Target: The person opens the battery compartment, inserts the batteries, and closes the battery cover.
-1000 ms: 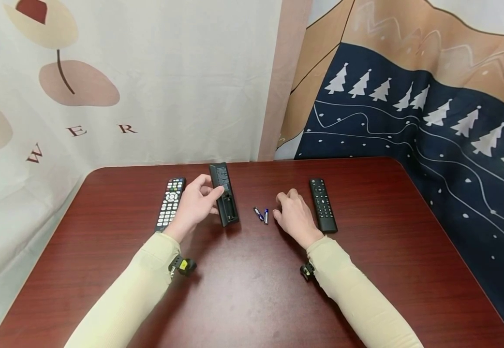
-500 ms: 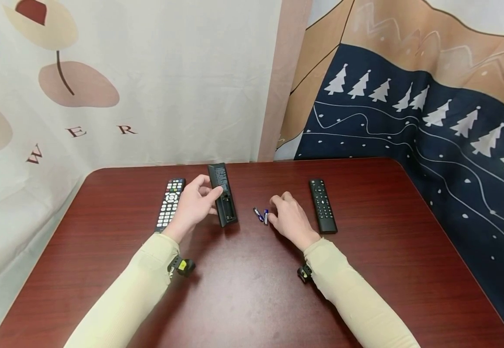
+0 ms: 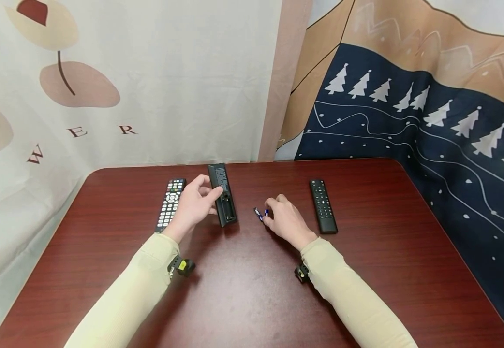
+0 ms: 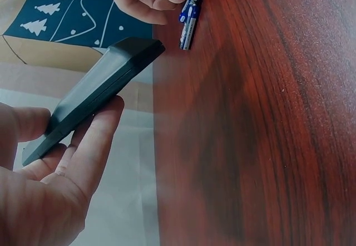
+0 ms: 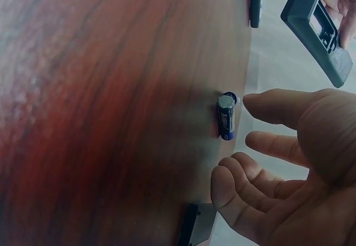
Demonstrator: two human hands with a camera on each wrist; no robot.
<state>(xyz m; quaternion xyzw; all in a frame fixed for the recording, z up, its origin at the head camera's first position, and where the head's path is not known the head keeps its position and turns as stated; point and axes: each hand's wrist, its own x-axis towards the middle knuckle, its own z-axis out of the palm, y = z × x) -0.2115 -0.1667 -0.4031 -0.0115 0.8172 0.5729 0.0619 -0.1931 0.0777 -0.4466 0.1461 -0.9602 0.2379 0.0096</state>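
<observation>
My left hand (image 3: 194, 204) grips a black remote control (image 3: 223, 195), thumb on one side and fingers on the other. The remote is tilted up off the table with its back facing me, and its battery compartment (image 5: 325, 28) is uncovered. Two small blue-and-silver batteries (image 3: 258, 214) lie close together on the table. Over them hovers my right hand (image 3: 288, 220), partly covering the nearer one in the head view. In the right wrist view its thumb and fingers are spread, and a battery (image 5: 226, 118) lies just beyond the thumb tip, with nothing held.
A black remote with white buttons (image 3: 169, 205) lies face up left of my left hand, partly hidden by it. Another black remote (image 3: 323, 205) lies right of my right hand. The brown wooden table (image 3: 252, 290) meets patterned cloth hangings at its far edge.
My right hand has moved left and slightly down toward the batteries, now covering part of one. The left hand and its remote stay nearly still.
</observation>
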